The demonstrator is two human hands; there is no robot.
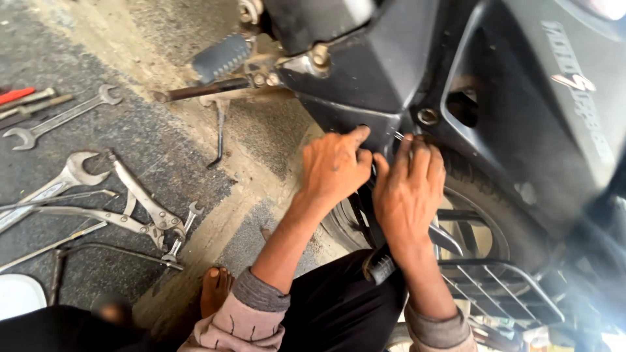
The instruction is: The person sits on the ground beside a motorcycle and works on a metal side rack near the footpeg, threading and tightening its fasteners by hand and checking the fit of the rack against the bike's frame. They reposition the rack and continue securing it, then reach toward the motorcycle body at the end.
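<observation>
Motorcycle side panel [365, 78] pressed by left hand [334, 166]; right hand [409, 189] pinching thin wire [398, 135] at twelve o'clock; could slip, snag fingers.

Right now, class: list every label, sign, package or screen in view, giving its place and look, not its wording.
Lettering on the black side panel: upper right, slanted pale raised letters on dark plastic.
No packages, signs or screens show clearly.
</observation>
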